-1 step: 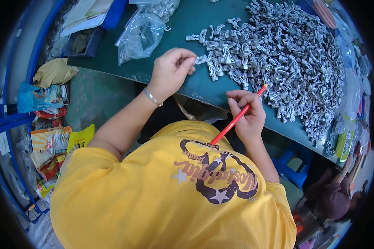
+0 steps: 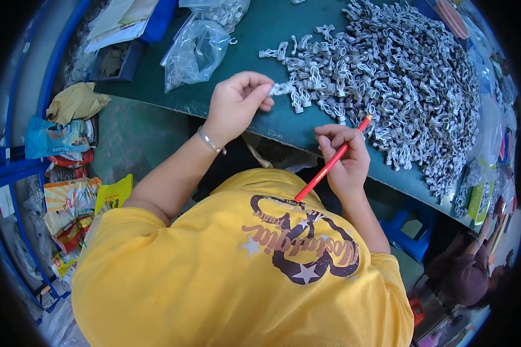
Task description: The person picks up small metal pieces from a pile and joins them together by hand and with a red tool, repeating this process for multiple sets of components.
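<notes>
My left hand [image 2: 237, 104] pinches a small grey-white plastic part [image 2: 282, 88] between thumb and fingers, just above the green table [image 2: 255, 34]. In my right hand [image 2: 344, 156], a thin red stick shaped like a pencil [image 2: 330, 165] points its tip toward a big pile of the same grey-white parts [image 2: 399, 75]. That pile covers the right half of the table. The two hands are about a hand's width apart at the table's near edge. My yellow shirt fills the lower part of the view.
Clear plastic bags [image 2: 197, 49] lie at the table's back left, next to a dark blue tray [image 2: 116, 61] and papers. Crumpled snack packets [image 2: 69, 202] lie on the floor to the left by a blue frame. A blue stool [image 2: 411, 231] and another person [image 2: 463, 272] are at lower right.
</notes>
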`<action>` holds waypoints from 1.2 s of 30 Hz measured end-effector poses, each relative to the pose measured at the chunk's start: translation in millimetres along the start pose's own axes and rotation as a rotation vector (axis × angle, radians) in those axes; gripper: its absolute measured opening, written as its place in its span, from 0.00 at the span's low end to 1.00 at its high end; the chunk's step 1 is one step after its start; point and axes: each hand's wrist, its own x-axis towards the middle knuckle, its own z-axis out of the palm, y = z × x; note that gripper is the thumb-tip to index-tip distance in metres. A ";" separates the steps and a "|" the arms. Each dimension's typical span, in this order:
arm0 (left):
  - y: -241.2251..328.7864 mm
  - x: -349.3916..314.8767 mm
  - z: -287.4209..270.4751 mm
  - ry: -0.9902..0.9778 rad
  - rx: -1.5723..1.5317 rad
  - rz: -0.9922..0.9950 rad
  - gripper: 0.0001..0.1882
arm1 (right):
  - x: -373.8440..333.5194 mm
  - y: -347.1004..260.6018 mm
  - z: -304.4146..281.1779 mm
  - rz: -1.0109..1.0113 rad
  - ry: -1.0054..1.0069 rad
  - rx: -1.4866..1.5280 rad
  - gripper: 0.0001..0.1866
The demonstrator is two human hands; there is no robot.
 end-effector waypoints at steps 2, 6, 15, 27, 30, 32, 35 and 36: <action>6.6 -12.1 0.9 -0.075 -0.163 -0.105 0.06 | 3.7 -6.6 6.2 0.089 0.021 0.089 0.08; 13.3 -24.7 6.3 -0.224 -0.274 -0.161 0.06 | 14.5 -12.2 13.3 0.246 -0.004 0.329 0.08; 18.8 -35.5 12.6 -0.371 -0.029 0.334 0.14 | 8.4 3.1 9.9 0.205 -0.084 0.602 0.13; 4.8 -44.0 12.0 -0.397 -0.191 0.069 0.10 | 7.9 -13.2 12.9 -0.372 -0.109 0.149 0.24; 0.4 -49.2 6.3 -0.416 -0.186 0.062 0.09 | 4.5 -13.8 11.6 -0.317 -0.126 0.143 0.21; -4.3 -53.0 -1.3 -0.430 -0.076 0.069 0.09 | 3.5 -11.5 12.5 -0.197 -0.167 0.167 0.18; -17.7 -63.5 -6.6 -0.418 0.164 0.032 0.08 | -5.9 -4.2 6.6 -0.049 -0.154 0.071 0.14; -19.9 -65.7 -4.4 -0.387 0.216 -0.004 0.09 | -7.1 -3.5 5.5 -0.059 -0.153 0.074 0.14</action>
